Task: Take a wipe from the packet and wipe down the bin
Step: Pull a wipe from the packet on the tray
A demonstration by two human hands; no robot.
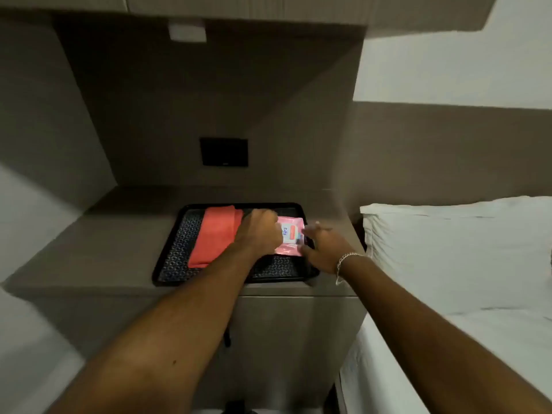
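Two bare arms reach forward over a brown bedside surface, where a black tray with a patterned floor sits near the front edge. A pink packet of wipes lies flat in the right half of the tray, its white label facing up. The left hand is curled into a loose fist with its knuckles up, pressed against the packet's left edge; its fingertips are hidden beneath the hand, so whether its grip has closed on the packet or on a wipe cannot be told. The right hand hovers at the packet's right edge with fingers spread and blurred, its grip wide and holding nothing that shows. A silver bracelet hangs at the right wrist. A folded coral cloth lies in the left half of the tray, just beside the left hand. A dark panel is set in the wall behind the surface. To the right, a white pillow rests on a bed made up in white sheets.
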